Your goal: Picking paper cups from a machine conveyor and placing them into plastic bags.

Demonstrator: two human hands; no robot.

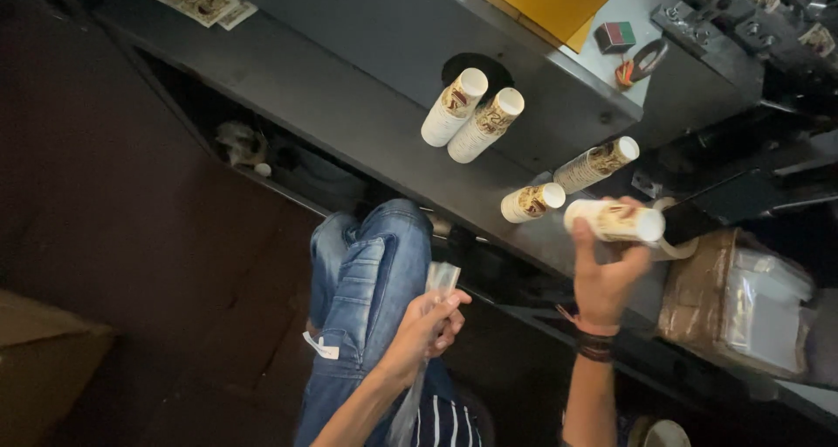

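Overhead, five paper-cup stacks: four stand on the grey bench [367,115], one cup stack [615,221] gripped by the right hand [607,277], fingers wrapped round it, while the left hand [429,325] pinches one clear plastic sleeve [441,279].

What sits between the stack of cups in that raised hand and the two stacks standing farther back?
In the head view, two more cup stacks lie between the right hand's stack and the back pair.

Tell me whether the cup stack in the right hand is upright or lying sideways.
Sideways: the right hand grips the cup stack horizontally, while other stacks stand on the table.
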